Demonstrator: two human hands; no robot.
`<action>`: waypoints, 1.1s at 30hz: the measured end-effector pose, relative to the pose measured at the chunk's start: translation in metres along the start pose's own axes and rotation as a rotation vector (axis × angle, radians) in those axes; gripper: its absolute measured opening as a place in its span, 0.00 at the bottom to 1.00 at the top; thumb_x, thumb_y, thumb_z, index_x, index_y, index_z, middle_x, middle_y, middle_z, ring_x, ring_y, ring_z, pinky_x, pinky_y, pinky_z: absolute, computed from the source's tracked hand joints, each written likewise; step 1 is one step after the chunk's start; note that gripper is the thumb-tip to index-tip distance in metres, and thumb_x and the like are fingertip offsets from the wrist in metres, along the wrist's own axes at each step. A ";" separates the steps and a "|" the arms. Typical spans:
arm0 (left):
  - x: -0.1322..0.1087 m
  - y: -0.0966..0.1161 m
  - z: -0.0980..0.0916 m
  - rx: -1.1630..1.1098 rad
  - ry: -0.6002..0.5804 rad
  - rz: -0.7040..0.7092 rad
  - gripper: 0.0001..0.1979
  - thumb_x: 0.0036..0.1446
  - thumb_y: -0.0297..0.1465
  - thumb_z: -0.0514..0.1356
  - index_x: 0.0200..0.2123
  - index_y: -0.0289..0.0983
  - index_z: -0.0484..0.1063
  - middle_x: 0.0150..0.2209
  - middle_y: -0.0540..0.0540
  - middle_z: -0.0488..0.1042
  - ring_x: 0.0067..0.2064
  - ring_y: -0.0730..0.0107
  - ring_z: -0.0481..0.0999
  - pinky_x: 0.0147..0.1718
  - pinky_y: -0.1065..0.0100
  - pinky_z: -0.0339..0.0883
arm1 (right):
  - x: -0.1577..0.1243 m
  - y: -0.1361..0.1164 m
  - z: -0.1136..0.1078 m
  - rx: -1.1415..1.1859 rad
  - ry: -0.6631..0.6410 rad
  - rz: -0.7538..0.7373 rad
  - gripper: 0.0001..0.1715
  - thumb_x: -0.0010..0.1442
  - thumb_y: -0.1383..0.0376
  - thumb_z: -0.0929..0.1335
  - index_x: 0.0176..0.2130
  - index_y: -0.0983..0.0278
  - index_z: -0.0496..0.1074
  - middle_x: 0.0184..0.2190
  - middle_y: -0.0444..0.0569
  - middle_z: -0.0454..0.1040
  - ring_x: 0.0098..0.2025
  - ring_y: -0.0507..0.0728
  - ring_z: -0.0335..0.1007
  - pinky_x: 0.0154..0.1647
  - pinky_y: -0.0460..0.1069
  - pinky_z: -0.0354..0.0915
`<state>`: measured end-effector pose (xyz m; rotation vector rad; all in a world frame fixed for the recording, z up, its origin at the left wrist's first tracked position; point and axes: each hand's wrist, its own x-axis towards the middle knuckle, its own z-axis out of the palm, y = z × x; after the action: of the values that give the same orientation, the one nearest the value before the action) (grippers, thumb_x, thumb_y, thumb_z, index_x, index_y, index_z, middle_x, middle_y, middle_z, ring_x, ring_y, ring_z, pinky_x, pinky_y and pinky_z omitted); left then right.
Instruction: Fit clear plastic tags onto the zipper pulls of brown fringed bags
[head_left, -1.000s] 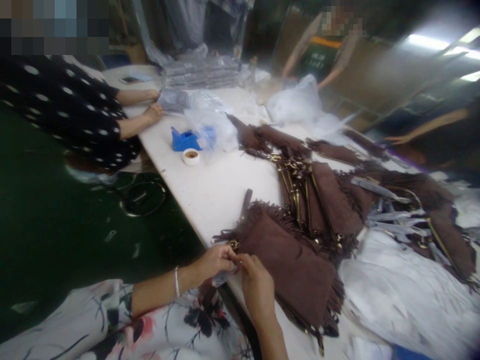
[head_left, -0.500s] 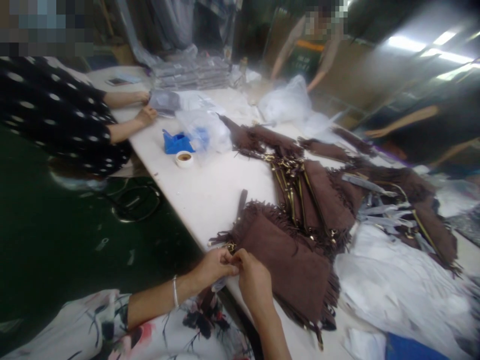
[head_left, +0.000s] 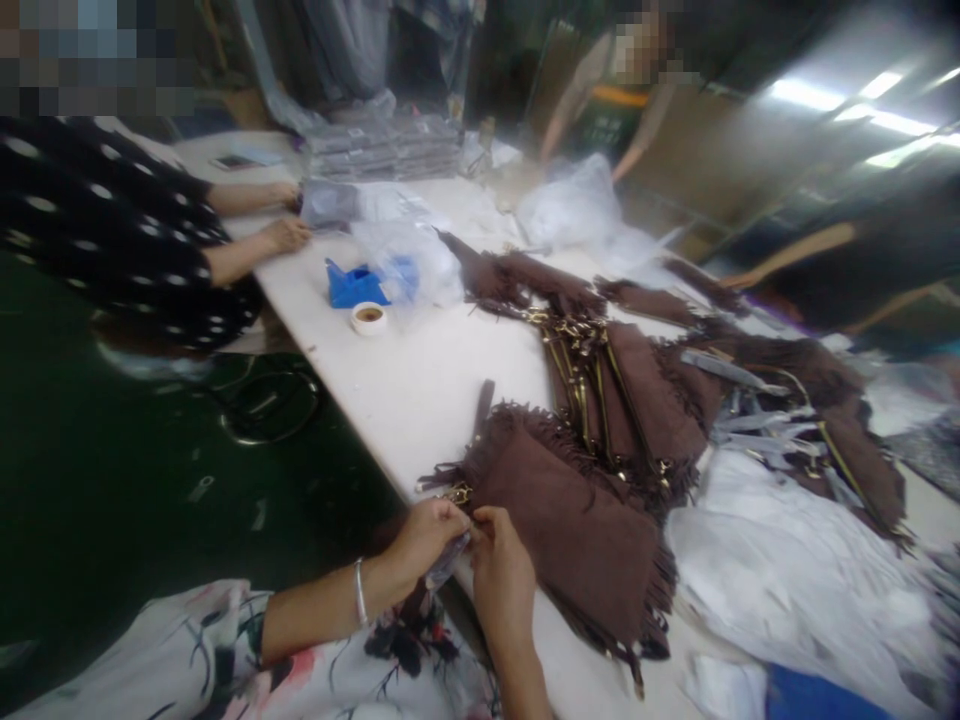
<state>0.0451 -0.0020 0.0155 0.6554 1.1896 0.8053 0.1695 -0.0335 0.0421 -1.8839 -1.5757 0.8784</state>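
A brown fringed suede bag [head_left: 570, 510] lies flat at the near edge of the white table, with its gold clasp [head_left: 459, 494] at the left corner. Just below that clasp, my left hand [head_left: 426, 545] pinches a small piece of greyish clear plastic wrap [head_left: 448, 562] that hangs beneath the fingers. My right hand [head_left: 504, 580] is closed in a pinch close beside it, at the bag's near edge. What lies between its fingertips is too small to make out. A dark strap runs below my hands, partly hidden.
More brown bags [head_left: 652, 390] with gold zips lie beyond. White plastic bags [head_left: 795, 590] heap at the right. A blue tape dispenser [head_left: 354, 285] and tape roll [head_left: 368, 318] sit on the table [head_left: 360, 390]. A person in polka dots [head_left: 120, 220] works at the left; others stand across.
My fingertips have moved slightly apart, and more of the plastic wrap shows below my left hand. The left co-worker's near hand has shifted slightly left.
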 end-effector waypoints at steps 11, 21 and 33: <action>-0.001 0.003 0.003 -0.008 0.047 -0.062 0.06 0.41 0.31 0.64 0.21 0.34 0.72 0.17 0.50 0.71 0.20 0.72 0.69 0.21 0.71 0.59 | -0.012 0.006 0.021 0.087 0.123 0.099 0.14 0.65 0.62 0.57 0.46 0.61 0.66 0.41 0.50 0.76 0.40 0.58 0.74 0.37 0.49 0.65; -0.006 -0.001 0.008 -0.018 0.128 0.001 0.08 0.40 0.33 0.65 0.21 0.35 0.71 0.19 0.51 0.70 0.22 0.73 0.67 0.23 0.71 0.59 | -0.026 -0.006 0.030 -0.243 0.222 0.046 0.15 0.69 0.62 0.55 0.44 0.61 0.67 0.41 0.51 0.71 0.43 0.60 0.71 0.39 0.50 0.63; -0.018 -0.001 0.017 -0.036 0.209 0.017 0.07 0.41 0.32 0.66 0.22 0.35 0.73 0.22 0.49 0.74 0.25 0.72 0.70 0.26 0.71 0.62 | -0.042 -0.007 0.040 0.063 0.250 0.087 0.14 0.64 0.62 0.61 0.48 0.63 0.66 0.46 0.55 0.71 0.47 0.63 0.68 0.46 0.53 0.62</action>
<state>0.0590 -0.0175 0.0289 0.5616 1.3568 0.9248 0.1300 -0.0736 0.0279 -1.9447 -1.3115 0.6892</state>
